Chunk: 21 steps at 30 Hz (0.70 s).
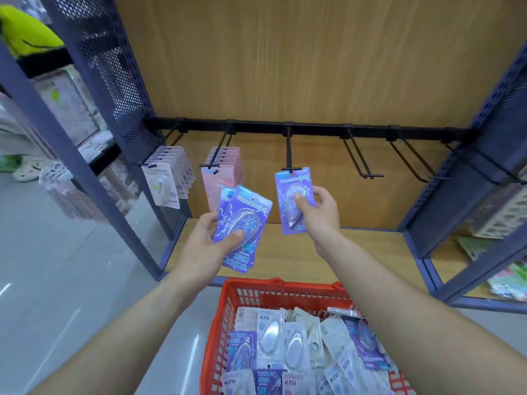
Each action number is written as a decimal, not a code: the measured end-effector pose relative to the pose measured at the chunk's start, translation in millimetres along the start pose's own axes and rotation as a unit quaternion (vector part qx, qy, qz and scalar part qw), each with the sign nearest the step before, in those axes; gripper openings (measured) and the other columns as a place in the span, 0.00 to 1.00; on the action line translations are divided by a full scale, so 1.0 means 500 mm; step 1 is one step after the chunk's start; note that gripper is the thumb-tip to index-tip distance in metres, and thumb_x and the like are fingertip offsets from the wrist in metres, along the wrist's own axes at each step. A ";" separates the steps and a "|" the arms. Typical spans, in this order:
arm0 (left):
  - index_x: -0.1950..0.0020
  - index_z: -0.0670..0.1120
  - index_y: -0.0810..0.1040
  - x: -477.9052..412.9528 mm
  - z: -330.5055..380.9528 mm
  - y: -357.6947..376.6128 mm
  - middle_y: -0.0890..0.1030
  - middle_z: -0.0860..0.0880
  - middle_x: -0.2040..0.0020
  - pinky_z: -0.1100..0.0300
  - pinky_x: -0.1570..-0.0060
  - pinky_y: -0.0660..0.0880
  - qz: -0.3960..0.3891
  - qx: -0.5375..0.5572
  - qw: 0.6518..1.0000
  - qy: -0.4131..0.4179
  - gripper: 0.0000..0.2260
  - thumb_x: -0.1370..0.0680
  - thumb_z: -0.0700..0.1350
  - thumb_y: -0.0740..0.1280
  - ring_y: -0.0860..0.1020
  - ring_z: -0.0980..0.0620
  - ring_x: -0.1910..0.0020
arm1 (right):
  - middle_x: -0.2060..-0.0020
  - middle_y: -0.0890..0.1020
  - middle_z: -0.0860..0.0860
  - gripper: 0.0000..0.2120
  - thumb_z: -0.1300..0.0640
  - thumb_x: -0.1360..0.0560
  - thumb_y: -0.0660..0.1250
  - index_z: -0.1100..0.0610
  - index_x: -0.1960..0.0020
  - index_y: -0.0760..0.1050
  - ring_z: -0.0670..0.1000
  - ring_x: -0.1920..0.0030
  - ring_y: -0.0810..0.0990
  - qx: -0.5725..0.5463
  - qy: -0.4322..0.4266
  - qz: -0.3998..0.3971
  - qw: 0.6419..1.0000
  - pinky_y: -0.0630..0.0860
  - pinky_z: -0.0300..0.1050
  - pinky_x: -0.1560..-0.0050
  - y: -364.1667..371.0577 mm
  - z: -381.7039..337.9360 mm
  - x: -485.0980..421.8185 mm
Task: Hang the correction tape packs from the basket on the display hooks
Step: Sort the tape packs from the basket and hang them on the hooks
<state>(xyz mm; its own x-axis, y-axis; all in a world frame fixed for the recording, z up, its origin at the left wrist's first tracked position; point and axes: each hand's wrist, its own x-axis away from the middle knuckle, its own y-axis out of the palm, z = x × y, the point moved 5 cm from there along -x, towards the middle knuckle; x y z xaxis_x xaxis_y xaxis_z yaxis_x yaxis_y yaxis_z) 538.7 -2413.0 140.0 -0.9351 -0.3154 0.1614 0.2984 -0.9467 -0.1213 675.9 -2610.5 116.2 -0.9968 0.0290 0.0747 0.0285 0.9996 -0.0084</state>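
1. My right hand [316,220] is gripping one purple pack [293,201], the thumb pressing on its clear blister and the fingers curling behind the card.
2. I am holding that pack upright, its top edge meeting the tip of the middle hook [289,155] at 12 o'clock from my hand. I cannot tell whether the hole is on the hook.
3. My left hand [208,246] is gripping a small fan of purple packs [242,220], thumb on the front one. The fan is leaning toward 1 o'clock and sitting at 9 o'clock from the right hand, apart from it.
4. The red basket [285,290] is sitting at 6 o'clock in my view, under my forearms, and is carrying a heap of loose packs [296,346], white and purple, lying flat and overlapping.
5. Along the black rail [313,128], pink packs [221,181] are hanging at 9 o'clock from the middle hook, and white packs [163,185] are hanging farther out the same way.
6. Two more hooks [361,161] are jutting out at 3 o'clock from the middle one.
7. The wooden shelf [370,252] is lying below the hooks, beyond the basket.
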 end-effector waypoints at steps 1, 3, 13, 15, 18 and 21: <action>0.33 0.49 0.73 -0.006 0.001 -0.007 0.86 0.52 0.44 0.45 0.44 0.81 -0.001 0.001 1.000 0.003 0.18 0.21 0.43 0.72 0.86 0.49 0.47 | 0.49 0.86 0.49 0.05 0.55 0.20 0.70 0.49 0.46 0.76 0.51 0.51 0.86 -0.002 -0.002 0.008 1.000 0.80 0.47 0.54 0.001 0.000 -0.007; 0.33 0.49 0.73 -0.018 0.002 -0.017 0.86 0.52 0.43 0.45 0.42 0.80 -0.001 0.009 1.000 0.005 0.18 0.21 0.42 0.72 0.86 0.49 0.47 | 0.50 0.86 0.48 0.05 0.55 0.20 0.70 0.49 0.46 0.76 0.48 0.54 0.85 -0.011 0.001 0.005 1.000 0.81 0.47 0.53 0.003 0.004 -0.020; 0.34 0.51 0.73 -0.035 -0.005 0.013 0.86 0.53 0.44 0.52 0.46 0.81 0.006 0.017 1.000 0.009 0.18 0.21 0.42 0.72 0.86 0.53 0.50 | 0.53 0.85 0.47 0.04 0.56 0.19 0.69 0.52 0.46 0.75 0.41 0.60 0.84 -0.013 -0.020 0.004 1.000 0.77 0.34 0.62 0.025 0.040 -0.020; 0.34 0.51 0.73 -0.038 -0.002 0.012 0.85 0.53 0.44 0.52 0.47 0.81 0.011 0.018 1.000 0.010 0.17 0.21 0.43 0.72 0.86 0.53 0.50 | 0.53 0.86 0.48 0.03 0.57 0.19 0.68 0.51 0.48 0.75 0.41 0.61 0.84 -0.026 -0.014 0.012 0.999 0.77 0.33 0.64 0.020 0.044 -0.016; 0.36 0.52 0.74 -0.041 -0.001 0.011 0.85 0.53 0.46 0.54 0.49 0.81 0.011 0.020 1.000 0.010 0.16 0.21 0.43 0.72 0.86 0.53 0.51 | 0.52 0.86 0.49 0.03 0.56 0.19 0.68 0.51 0.47 0.75 0.43 0.59 0.85 -0.016 -0.021 0.006 1.000 0.77 0.34 0.63 0.013 0.039 -0.018; 0.40 0.54 0.74 -0.041 -0.003 0.015 0.85 0.54 0.47 0.56 0.51 0.81 0.009 0.023 1.000 0.014 0.14 0.21 0.42 0.72 0.86 0.53 0.51 | 0.52 0.86 0.49 0.03 0.54 0.19 0.68 0.50 0.47 0.74 0.45 0.58 0.85 -0.006 -0.021 -0.001 1.000 0.79 0.37 0.61 0.012 0.032 -0.027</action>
<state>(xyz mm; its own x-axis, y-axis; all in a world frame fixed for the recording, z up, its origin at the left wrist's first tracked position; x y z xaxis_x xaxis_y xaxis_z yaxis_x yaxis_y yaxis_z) 559.8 -2413.5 134.5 -0.9342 -0.3313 0.1321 0.3232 -0.9430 -0.0793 688.6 -2604.7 99.3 -0.9991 0.0275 0.0335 0.0277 0.9996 0.0038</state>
